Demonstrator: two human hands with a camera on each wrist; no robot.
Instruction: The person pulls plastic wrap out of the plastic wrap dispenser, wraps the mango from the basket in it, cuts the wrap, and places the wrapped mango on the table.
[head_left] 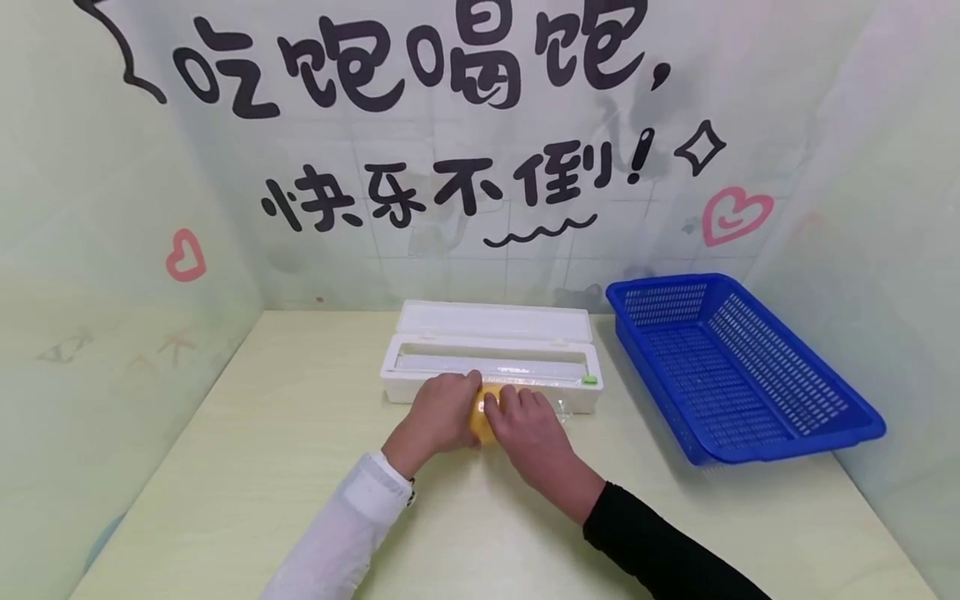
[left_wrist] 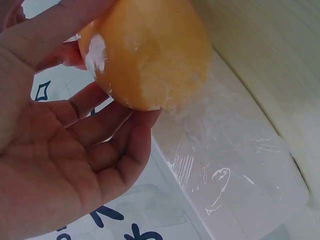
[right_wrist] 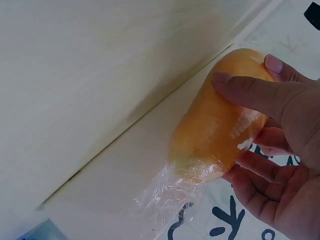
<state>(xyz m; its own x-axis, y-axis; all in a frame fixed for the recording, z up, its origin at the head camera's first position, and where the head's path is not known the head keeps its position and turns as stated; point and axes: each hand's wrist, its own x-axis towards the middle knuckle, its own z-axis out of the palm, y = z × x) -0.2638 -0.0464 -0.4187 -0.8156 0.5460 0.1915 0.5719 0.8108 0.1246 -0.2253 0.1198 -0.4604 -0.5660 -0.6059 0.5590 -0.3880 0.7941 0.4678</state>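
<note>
A yellow-orange mango (head_left: 483, 427) is held between both hands, close in front of a white cling film dispenser (head_left: 487, 389). The left hand (head_left: 444, 410) grips it from the left, with fingers under and around its side. From the right, the right hand (head_left: 534, 437) grips it, thumb (right_wrist: 247, 92) laid across the fruit. Clear cling film (right_wrist: 170, 192) covers the mango with shiny creases. Loose film bunches out past one end of the fruit, and in the left wrist view film (left_wrist: 220, 175) shows over the dispenser's white body.
The dispenser's lid (head_left: 495, 322) stands raised at the back, and a green slider (head_left: 589, 380) sits at its right end. A blue plastic basket (head_left: 667, 417) with perforated sides stands to the right. A printed sheet wall (head_left: 465, 275) closes off the back of the pale table (head_left: 285, 433).
</note>
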